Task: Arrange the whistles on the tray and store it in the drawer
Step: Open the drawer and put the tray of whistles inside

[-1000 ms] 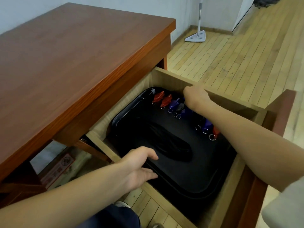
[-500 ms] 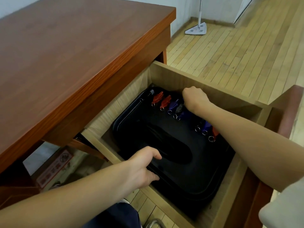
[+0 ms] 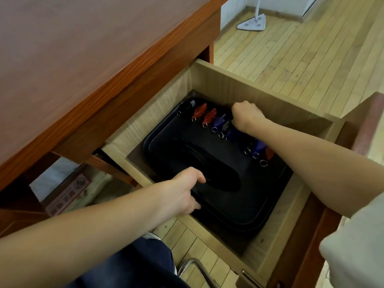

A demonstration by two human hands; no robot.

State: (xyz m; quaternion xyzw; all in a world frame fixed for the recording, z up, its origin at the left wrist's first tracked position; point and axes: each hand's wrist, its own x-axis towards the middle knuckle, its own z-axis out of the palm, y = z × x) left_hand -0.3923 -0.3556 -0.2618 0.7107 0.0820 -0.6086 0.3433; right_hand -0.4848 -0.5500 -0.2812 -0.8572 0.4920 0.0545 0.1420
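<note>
Tray (image 3: 245,213) in drawer (image 3: 226,84) — left hand (image 3: 178,194) grip on rim, right hand (image 3: 246,116) fisted at far edge

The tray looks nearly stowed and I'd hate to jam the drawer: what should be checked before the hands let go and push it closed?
1. Black tray inside the open drawer: ok.
2. Tray lying flat on the drawer bottom: cannot tell.
3. Whistles lined up along the tray's far edge, none spilled off: ok; some are hidden under the right arm.
4. Left hand clear of the tray: not ok, its grip is on the near-left rim.
5. Right hand clear: not ok, it is curled at the far rim.
6. Both arms clear of the drawer: not ok.
</note>
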